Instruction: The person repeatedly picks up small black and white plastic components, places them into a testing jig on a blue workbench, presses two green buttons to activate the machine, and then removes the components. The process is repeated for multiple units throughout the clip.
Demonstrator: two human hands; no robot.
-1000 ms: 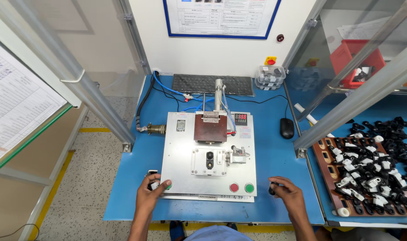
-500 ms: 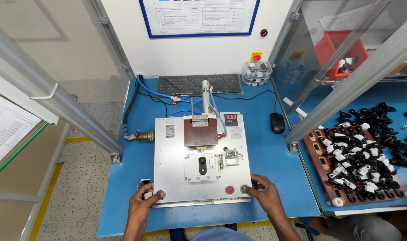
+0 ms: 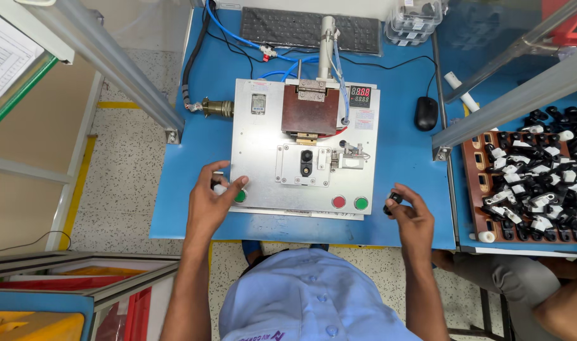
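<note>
A grey metal fixture plate (image 3: 257, 158) lies on the blue bench (image 3: 194, 120). It carries a brown press block (image 3: 310, 112) and a small nest holding a black part (image 3: 306, 161). My left hand (image 3: 211, 202) rests at the plate's front left corner, fingers pinched on a small white part (image 3: 219, 188), thumb beside a green button (image 3: 240, 197). My right hand (image 3: 412, 215) hovers over the bench right of the plate, holding a small black part (image 3: 393, 201). A red button (image 3: 339, 202) and a second green button (image 3: 361, 203) sit between my hands.
A brown tray (image 3: 475, 183) heaped with black and white parts stands at the right. Behind the fixture are a keyboard (image 3: 307, 28), a mouse (image 3: 425, 113) and a clear container (image 3: 415, 16). Aluminium frame bars (image 3: 111, 69) cross both sides. Another person's leg (image 3: 510, 278) shows at lower right.
My right hand has moved from the buttons at the plate's front edge out to the right, with a black part in it. My left hand has shifted right onto the plate's corner. The camera looks closer.
</note>
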